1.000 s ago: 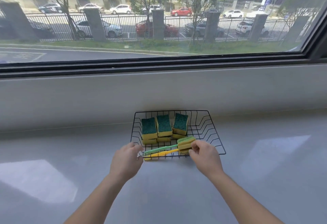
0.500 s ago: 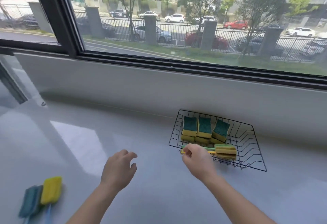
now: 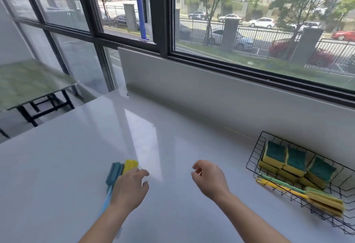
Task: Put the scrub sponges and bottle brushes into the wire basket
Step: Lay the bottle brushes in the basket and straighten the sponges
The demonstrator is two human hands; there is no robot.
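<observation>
A black wire basket (image 3: 255, 153) stands at the right on the white counter. Inside it stand several yellow-and-green scrub sponges (image 3: 293, 160), and two bottle brushes (image 3: 299, 191) with green and yellow handles lie along its front. On the counter at the left lie a teal-headed bottle brush (image 3: 114, 173) and a yellow-headed one (image 3: 130, 165), side by side. My left hand (image 3: 130, 190) hovers over their handles with fingers spread, holding nothing. My right hand (image 3: 210, 178) is in mid-air between the brushes and the basket, fingers loosely curled and empty.
The white counter (image 3: 76, 166) runs along a low wall (image 3: 192, 96) beneath a wide black-framed window. Its left edge drops off toward a green-topped folding table (image 3: 28, 81) standing lower beside it.
My view has swung left. My right hand has let go of the brushes in the basket and drawn back. My left hand has reached over to the two brushes on the counter.
</observation>
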